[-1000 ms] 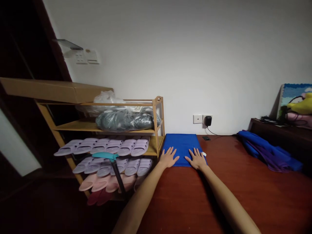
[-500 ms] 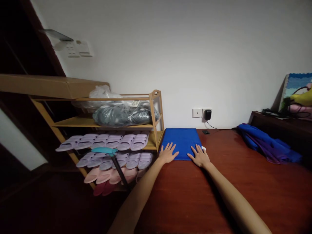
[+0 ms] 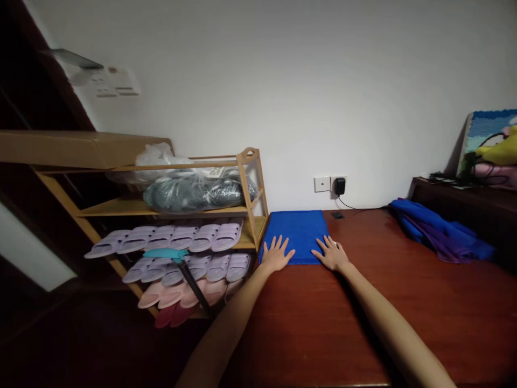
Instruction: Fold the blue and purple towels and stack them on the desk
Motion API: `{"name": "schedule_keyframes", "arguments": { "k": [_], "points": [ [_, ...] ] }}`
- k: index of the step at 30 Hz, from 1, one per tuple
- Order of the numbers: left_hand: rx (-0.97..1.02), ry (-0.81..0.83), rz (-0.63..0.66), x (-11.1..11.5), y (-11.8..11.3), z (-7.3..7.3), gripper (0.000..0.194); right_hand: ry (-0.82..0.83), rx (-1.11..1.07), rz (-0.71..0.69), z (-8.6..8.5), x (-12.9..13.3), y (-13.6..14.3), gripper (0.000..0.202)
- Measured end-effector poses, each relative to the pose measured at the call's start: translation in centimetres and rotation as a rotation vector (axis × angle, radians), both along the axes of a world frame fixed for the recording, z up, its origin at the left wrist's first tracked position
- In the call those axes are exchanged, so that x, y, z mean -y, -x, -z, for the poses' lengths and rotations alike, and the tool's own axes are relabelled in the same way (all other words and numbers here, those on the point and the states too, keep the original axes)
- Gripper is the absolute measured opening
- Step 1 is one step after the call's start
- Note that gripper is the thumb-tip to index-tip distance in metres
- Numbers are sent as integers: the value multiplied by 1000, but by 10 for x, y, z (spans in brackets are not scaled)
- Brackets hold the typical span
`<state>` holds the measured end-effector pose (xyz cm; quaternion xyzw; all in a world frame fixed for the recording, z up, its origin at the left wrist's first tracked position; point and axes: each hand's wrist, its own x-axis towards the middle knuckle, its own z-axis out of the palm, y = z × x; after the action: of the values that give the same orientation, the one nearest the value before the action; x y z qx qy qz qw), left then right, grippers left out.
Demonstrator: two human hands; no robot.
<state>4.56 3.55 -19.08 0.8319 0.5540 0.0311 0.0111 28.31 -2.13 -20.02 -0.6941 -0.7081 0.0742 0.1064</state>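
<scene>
Nearest of all, the bare red-brown top of the desk [image 3: 307, 328]. Beyond it, the left hand [image 3: 277, 255] resting on the near left corner of a folded blue cloth [image 3: 297, 229], and the right hand [image 3: 333, 255] at its near right corner, both with fingers spread, nothing gripped. Impossible to tell how strongly pressed. Blue cloth lying flat on the desk, just beside a wooden rack [image 3: 113, 208] and close to the wall [image 3: 250, 81]. In front of the rack, a dark pole with turquoise top [image 3: 165, 253]. On the rack, two rows of lilac slippers [image 3: 203, 240], with pink slippers [image 3: 193, 294] below, and above, a grey bundle in clear plastic [image 3: 177, 195]. To the right, well apart from both hands, a crumpled blue-purple cloth [image 3: 436, 233]. At the wall, a plugged-in black adapter [image 3: 340, 186].
</scene>
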Motion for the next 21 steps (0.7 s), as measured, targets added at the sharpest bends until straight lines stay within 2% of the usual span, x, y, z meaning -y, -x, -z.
{"name": "schedule_keyframes", "arguments": {
  "k": [2, 5, 10, 12, 14, 16, 19, 21],
  "points": [
    [-12, -1, 1, -1, 0, 0, 77, -18, 1, -53, -3, 4, -18, 76],
    [-22, -2, 5, -1, -1, -2, 77, -83, 24, -33, -14, 16, -69, 67],
    [0, -24, 8, 0, -1, -3, 75, -227, 114, 289, -29, 55, -190, 62],
    [12, -40, 5, 1, 0, -3, 74, -311, 138, 466, -25, 71, -237, 63],
    [12, -50, 1, 1, 0, -2, 73, -467, 175, 735, -12, 84, -277, 62],
    [5, -53, 1, 0, 0, -2, 73, -451, 142, 923, 5, 92, -305, 64],
    [-7, -56, 4, -2, 0, -1, 73, -333, 190, 928, 22, 99, -322, 59],
    [-16, -60, -1, -2, 0, -1, 73, -292, 265, 901, 22, 101, -323, 51]
  ]
}}
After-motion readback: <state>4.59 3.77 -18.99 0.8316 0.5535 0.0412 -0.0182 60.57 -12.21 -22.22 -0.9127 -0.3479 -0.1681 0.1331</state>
